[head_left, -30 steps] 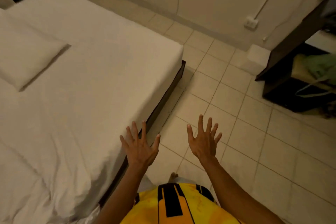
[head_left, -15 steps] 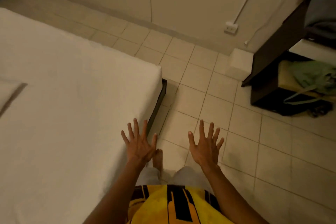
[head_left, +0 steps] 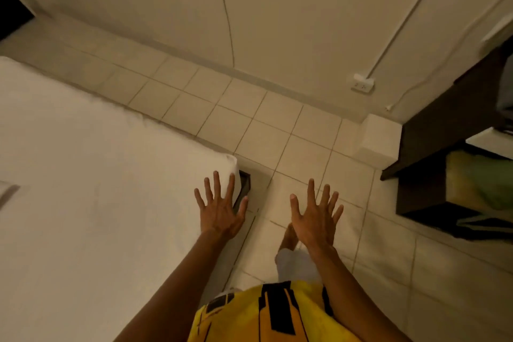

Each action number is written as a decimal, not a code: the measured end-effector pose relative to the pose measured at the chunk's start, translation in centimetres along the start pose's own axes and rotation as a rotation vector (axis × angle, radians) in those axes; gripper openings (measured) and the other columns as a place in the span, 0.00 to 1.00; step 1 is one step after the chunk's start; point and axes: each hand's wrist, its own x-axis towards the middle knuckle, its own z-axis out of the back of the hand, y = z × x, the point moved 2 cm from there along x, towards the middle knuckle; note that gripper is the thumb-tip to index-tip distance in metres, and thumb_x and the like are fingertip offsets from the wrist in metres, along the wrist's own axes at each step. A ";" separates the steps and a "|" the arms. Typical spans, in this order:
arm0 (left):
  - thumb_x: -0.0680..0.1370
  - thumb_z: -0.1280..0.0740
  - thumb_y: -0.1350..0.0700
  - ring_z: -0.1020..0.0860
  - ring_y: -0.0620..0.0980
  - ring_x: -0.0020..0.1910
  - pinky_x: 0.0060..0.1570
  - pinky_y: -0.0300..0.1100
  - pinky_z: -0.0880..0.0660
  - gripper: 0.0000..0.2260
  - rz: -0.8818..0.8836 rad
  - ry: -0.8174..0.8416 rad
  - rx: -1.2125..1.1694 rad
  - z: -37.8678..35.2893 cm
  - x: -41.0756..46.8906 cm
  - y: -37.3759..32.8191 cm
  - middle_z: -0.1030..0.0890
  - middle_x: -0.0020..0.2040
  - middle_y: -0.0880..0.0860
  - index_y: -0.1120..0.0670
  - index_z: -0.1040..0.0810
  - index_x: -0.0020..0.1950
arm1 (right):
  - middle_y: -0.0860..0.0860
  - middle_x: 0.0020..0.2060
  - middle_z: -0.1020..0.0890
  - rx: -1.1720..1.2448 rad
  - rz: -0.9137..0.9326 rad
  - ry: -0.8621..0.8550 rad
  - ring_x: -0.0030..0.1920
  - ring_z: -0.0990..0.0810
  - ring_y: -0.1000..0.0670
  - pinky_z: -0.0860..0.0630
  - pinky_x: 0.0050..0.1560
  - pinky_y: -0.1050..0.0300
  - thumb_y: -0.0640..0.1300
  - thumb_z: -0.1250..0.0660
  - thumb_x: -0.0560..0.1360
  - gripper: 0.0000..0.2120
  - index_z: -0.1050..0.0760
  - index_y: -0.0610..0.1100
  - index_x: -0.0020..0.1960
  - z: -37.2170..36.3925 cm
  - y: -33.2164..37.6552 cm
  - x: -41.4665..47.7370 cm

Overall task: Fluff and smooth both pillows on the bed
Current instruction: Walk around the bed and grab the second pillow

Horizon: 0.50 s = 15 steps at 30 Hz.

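The bed (head_left: 97,175) with its white sheet fills the left half of the view. Only a corner of one white pillow (head_left: 7,193) shows at the far left edge; the other pillow is out of view. My left hand (head_left: 220,209) hovers over the bed's near corner, fingers spread, holding nothing. My right hand (head_left: 315,216) is held over the tiled floor beside the bed, fingers spread and empty as well.
A tiled floor (head_left: 263,125) runs between the bed and the wall. A dark wooden shelf unit (head_left: 444,147) stands at right with a green bag (head_left: 480,180) inside. A wall socket (head_left: 362,83) and a white block (head_left: 379,141) sit by the wall.
The view has swung right along the bed: the pillow has slid almost out of frame and the bed corner now lies under my left hand. Both hands stay spread and empty.
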 end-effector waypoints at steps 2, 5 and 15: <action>0.78 0.63 0.32 0.67 0.61 0.78 0.74 0.63 0.67 0.34 0.059 -0.008 -0.015 1.8 3.0 -1.2 0.68 0.79 0.57 0.45 0.68 0.79 | 0.43 0.81 0.56 -0.018 0.025 0.033 0.80 0.61 0.39 0.62 0.77 0.37 0.68 0.56 0.79 0.36 0.60 0.55 0.81 1.9 0.5 4.4; 0.75 0.66 0.29 0.65 0.61 0.78 0.73 0.63 0.68 0.36 0.132 -0.050 -0.089 4.6 7.1 -3.4 0.66 0.80 0.57 0.45 0.65 0.80 | 0.42 0.81 0.56 -0.046 0.100 0.054 0.80 0.61 0.38 0.62 0.77 0.36 0.68 0.57 0.78 0.36 0.59 0.54 0.82 4.8 2.0 10.2; 0.79 0.57 0.31 0.67 0.61 0.78 0.73 0.65 0.68 0.36 0.265 -0.037 -0.161 9.0 20.5 -7.6 0.71 0.78 0.58 0.45 0.69 0.79 | 0.40 0.80 0.56 -0.142 0.313 0.074 0.79 0.61 0.36 0.62 0.77 0.36 0.70 0.63 0.76 0.39 0.57 0.54 0.82 9.9 8.8 27.4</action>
